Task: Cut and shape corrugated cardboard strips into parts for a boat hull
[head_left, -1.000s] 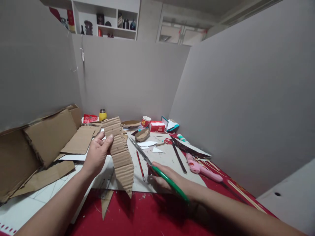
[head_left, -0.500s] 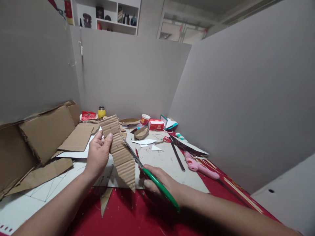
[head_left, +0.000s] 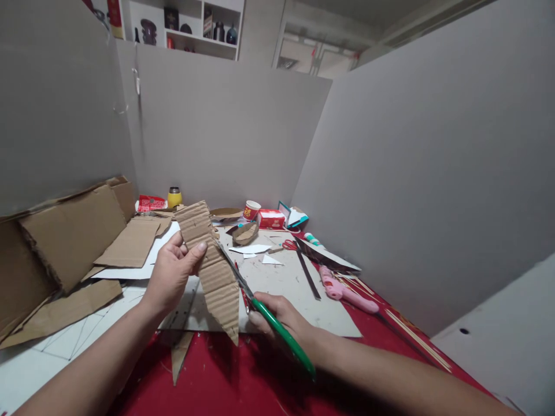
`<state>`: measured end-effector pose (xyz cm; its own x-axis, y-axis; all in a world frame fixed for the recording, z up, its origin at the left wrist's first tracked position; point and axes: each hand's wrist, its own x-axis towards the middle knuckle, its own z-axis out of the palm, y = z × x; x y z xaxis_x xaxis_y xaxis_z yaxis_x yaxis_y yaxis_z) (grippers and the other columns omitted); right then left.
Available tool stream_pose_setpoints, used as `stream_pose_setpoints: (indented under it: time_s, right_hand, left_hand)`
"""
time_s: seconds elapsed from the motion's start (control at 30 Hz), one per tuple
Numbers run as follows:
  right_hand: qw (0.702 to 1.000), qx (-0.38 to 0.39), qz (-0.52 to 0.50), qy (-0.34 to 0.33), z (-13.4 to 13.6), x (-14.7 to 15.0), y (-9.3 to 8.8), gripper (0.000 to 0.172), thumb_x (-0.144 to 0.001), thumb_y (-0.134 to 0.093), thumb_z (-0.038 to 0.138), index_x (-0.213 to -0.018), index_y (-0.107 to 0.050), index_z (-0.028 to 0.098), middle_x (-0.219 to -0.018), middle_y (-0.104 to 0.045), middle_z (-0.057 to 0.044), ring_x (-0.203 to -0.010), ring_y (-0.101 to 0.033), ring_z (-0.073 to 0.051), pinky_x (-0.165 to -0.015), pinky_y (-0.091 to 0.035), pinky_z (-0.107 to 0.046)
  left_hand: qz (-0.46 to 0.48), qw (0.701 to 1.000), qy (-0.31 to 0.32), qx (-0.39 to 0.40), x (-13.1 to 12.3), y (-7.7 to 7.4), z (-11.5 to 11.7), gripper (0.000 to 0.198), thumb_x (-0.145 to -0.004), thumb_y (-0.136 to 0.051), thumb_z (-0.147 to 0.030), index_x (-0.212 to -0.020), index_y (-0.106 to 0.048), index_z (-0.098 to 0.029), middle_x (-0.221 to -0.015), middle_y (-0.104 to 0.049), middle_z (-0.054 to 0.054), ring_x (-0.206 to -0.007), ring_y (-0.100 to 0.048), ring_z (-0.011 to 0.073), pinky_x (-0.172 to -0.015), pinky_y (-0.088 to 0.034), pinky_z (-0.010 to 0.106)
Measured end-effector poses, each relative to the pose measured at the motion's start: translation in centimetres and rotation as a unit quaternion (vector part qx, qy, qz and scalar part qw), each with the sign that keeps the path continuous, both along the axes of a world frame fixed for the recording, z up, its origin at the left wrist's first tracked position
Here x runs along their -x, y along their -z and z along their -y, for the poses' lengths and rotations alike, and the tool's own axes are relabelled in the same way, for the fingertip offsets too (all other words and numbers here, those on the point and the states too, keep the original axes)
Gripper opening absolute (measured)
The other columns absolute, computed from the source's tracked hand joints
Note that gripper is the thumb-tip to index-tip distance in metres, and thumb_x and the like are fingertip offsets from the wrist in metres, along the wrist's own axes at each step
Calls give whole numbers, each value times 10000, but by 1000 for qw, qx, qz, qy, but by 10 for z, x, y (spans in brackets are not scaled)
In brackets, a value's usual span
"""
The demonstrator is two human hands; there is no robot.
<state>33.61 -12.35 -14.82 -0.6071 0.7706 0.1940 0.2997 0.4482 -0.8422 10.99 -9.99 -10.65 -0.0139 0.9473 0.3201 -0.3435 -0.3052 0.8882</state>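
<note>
My left hand (head_left: 173,268) grips a corrugated cardboard piece (head_left: 212,271) by its left edge, thumb across the ribbed face. The piece hangs tilted, narrowing to a point at the bottom. In my right hand (head_left: 281,320) are green-handled scissors (head_left: 284,338), fingers wrapped round the handle. Their blades lie along the right edge of the cardboard; whether they bite into it I cannot tell. A small cardboard triangle (head_left: 180,355) lies on the red table cover (head_left: 225,384) below.
Large cardboard sheets (head_left: 73,237) lean at the left. On the white board (head_left: 333,318) lie paper scraps (head_left: 272,260) and red-handled scissors (head_left: 289,245). A pink glue gun (head_left: 347,292) and thin sticks (head_left: 418,341) lie at the right. Grey partitions (head_left: 217,127) enclose the table.
The view has shifted slightly, so the background sits further left. My left thumb lies a little further across the cardboard. Both hands keep their holds, and the scissors stay at the right edge.
</note>
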Motion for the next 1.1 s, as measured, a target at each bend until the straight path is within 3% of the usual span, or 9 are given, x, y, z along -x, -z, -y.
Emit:
stream_pose_setpoints:
  time_s: [0.5, 0.7, 0.87, 1.1]
  right_hand:
    - [1000, -9, -21, 9, -1, -2, 16, 542, -911, -409, 641, -897, -616, 140, -725, -553, -23, -648, -457, -145, -620, -437, -255]
    - [998, -43, 16, -51, 0, -12, 5, 535, -933, -341, 650, -943, -561, 163, -774, -560, -35, -668, -455, -143, -630, -451, -252]
    - [996, -54, 57, -50, 11, -22, -8, 476, -953, -336, 603, -928, -548, 177, -802, -573, -45, -695, -473, -159, -689, -458, -273]
    - [994, -59, 84, -32, 17, -22, -12, 363, -956, -416, 503, -975, -567, 173, -785, -597, -31, -709, -480, -164, -721, -459, -276]
  left_hand:
    - [15, 1000, 5, 2, -6, 2, 2, 368, -789, -755, -285, -1108, -601, -185, -882, -754, 35, -705, -700, 155, -607, -551, 227]
    - [37, 999, -12, -23, -6, -4, 7, 337, -799, -752, -241, -1104, -621, -186, -904, -753, 27, -655, -656, 86, -541, -491, 134]
    - [46, 997, -39, -42, -5, -7, 8, 362, -795, -757, -251, -1125, -619, -195, -971, -750, 38, -771, -695, 134, -629, -550, 193]
    - [37, 994, -88, -55, -9, -4, 9, 413, -789, -761, -270, -1164, -603, -197, -982, -746, 41, -843, -709, 173, -683, -587, 253]
